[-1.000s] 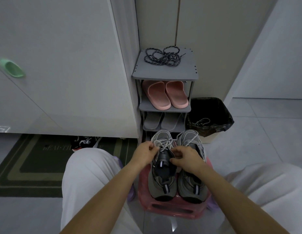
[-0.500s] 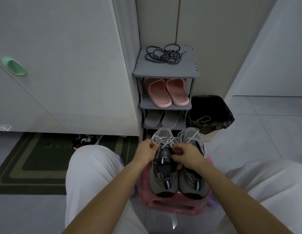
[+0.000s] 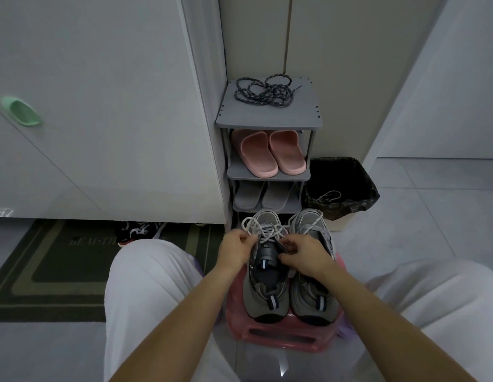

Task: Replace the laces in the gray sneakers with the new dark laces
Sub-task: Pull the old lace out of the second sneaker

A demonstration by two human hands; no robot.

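From where I stand, the left hand (image 3: 237, 248) has its fingers pinched together on the pale gray-and-white woven lace (image 3: 263, 230) of the left gray mesh sneaker (image 3: 263, 293). The sneaker sits on a low pink plastic stool (image 3: 281, 336) with its toe toward the rack. That lace lies in a loose tangle of loops over the toe end, so I'd worry a sharp tug cinches it into a knot instead of freeing it. The new dark speckled rope laces (image 3: 263, 91) sit heaped on top of the gray plastic shoe rack (image 3: 267, 118), well apart from both hands, and look tangled enough to snag when picked up. The right hand (image 3: 306, 256) has its fingers curled in on the same lace by the navy tongue. Pulling unevenly against the left could drag the shoe off the stool. The right gray mesh sneaker (image 3: 313, 296), just beside it, might get shoved over the edge too.
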